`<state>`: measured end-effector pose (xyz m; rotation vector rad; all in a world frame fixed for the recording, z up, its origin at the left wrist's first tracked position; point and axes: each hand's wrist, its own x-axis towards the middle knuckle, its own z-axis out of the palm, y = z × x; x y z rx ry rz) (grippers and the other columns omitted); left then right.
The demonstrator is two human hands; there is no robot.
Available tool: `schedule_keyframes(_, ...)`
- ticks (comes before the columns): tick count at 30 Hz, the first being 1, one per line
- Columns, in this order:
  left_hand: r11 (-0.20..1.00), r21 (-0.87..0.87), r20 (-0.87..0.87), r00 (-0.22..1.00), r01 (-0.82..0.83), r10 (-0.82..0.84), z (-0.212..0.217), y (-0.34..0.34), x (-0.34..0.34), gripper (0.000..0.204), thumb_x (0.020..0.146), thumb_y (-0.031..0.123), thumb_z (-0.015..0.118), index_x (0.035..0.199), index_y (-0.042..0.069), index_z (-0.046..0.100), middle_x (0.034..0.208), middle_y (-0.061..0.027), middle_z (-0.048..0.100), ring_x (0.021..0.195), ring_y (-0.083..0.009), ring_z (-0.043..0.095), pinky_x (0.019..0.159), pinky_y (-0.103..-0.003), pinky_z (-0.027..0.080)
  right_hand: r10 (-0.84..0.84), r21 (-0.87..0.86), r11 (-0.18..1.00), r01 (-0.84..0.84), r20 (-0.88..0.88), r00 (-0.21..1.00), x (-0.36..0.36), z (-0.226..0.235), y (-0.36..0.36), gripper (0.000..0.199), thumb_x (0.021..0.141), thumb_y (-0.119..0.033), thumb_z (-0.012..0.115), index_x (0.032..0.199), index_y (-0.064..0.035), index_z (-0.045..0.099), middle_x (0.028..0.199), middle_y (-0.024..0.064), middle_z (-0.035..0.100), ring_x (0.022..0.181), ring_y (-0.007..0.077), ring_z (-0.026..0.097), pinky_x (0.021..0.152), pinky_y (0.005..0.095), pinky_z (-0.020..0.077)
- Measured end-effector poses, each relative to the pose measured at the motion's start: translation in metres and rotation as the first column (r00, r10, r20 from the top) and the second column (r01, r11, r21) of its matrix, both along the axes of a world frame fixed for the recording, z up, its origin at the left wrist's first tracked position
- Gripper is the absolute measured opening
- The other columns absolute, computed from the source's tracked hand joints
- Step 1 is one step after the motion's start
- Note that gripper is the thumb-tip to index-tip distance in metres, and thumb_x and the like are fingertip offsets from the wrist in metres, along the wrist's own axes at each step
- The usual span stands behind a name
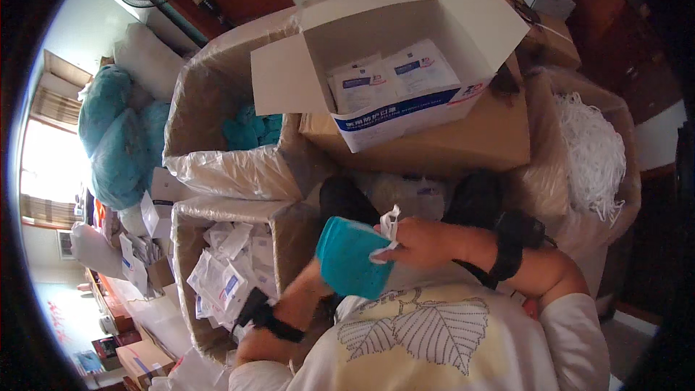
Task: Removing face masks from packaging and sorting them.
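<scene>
In front of my chest is a teal stack of what look like folded face masks [353, 259]. My left hand [310, 281] closes on it from the left and below, its fingers mostly hidden behind the stack. At the stack's right edge, my right hand [413, 239] is closed with white elastic cords [389, 226] in its fingers, some looping down over the teal face. Beyond my hands, an open white box with a blue band [405, 119] holds flat printed packets [422, 69], and it rests on a brown carton [463, 146].
At left, a plastic-lined carton [232, 174] contains teal pieces [253, 129]. Below it, another carton [224, 211] is filled with white packets [235, 268]. A lined carton on the right holds a heap of white cords [592, 156]. Teal-filled bags [119, 148] are piled far left.
</scene>
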<state>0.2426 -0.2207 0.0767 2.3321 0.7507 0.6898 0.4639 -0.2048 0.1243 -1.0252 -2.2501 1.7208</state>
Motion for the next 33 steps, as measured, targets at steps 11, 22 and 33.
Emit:
schedule_keyframes(11, 0.869, -0.257, -0.346, 0.88, -0.422, 0.325, 0.044, 0.012, 0.038, 0.03, 0.087, 0.029, 0.043, 0.095, 0.007, 0.061, 0.081, -0.0151, 0.061, 0.075, -0.0325, 0.059, 0.064, -0.037, 0.046, -0.062, 0.066, 0.996, 0.057, 0.086, 0.994, -0.003, -0.025, -0.016, 0.042, 0.084, -0.039, 0.048, 0.085, 0.0013, 0.059, 0.085, 0.0227, 0.06, 0.079, 0.0387, 0.058, 0.071, 0.0455, 0.0441)
schedule_keyframes(22, 0.773, -0.145, -0.389, 0.754, -0.617, 0.529, 0.005, 0.025, 0.044, 0.033, 0.085, 0.033, 0.05, 0.069, 0.006, 0.059, 0.062, -0.0142, 0.058, 0.061, -0.0329, 0.059, 0.054, -0.039, 0.045, -0.241, 0.081, 0.97, 0.227, 0.373, 0.896, 0.005, -0.019, -0.046, 0.048, 0.086, -0.044, 0.043, 0.076, -0.0004, 0.061, 0.068, 0.0216, 0.059, 0.066, 0.0386, 0.058, 0.06, 0.0469, 0.045)
schedule_keyframes(33, 0.768, 0.057, 0.032, 0.77, -0.637, 0.637, -0.014, 0.089, -0.024, 0.031, 0.087, 0.031, 0.046, 0.071, 0.007, 0.058, 0.063, -0.0092, 0.058, 0.056, -0.0258, 0.056, 0.052, -0.036, 0.045, -0.296, -0.066, 0.941, 0.333, 0.32, 0.9, 0.065, 0.018, -0.071, 0.036, 0.085, -0.035, 0.048, 0.079, -0.002, 0.061, 0.069, 0.0202, 0.059, 0.066, 0.0352, 0.059, 0.059, 0.0407, 0.045)
